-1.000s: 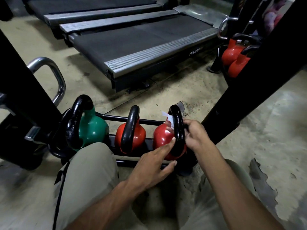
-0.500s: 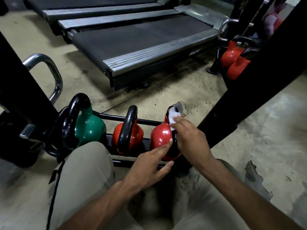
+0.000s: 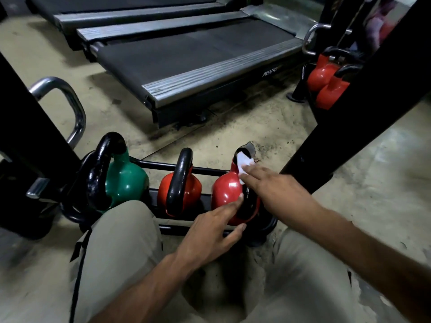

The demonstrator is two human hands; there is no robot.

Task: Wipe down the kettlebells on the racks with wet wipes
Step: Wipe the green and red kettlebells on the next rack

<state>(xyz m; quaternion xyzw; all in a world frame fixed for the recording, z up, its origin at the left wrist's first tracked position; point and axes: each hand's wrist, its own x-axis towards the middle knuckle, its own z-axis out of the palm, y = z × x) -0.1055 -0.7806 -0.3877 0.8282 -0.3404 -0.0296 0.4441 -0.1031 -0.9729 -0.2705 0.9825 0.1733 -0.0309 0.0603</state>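
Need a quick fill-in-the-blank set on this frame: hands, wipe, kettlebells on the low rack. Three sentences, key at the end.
1. The right hand presses a white wipe against the black ____ of the rightmost red kettlebell.
2. The left hand touches that kettlebell's ____ body with its fingertips.
3. Left of the middle kettlebell, the neighbouring kettlebell has a ____ body.

Missing words: handle; red; green.

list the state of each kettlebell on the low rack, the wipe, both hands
right red kettlebell, upright, handle being wiped
wet wipe, pressed on that handle
right hand, straight fingers pressing wipe
left hand, fingertips touching its red body
middle red kettlebell, upright, untouched
green kettlebell, upright, untouched
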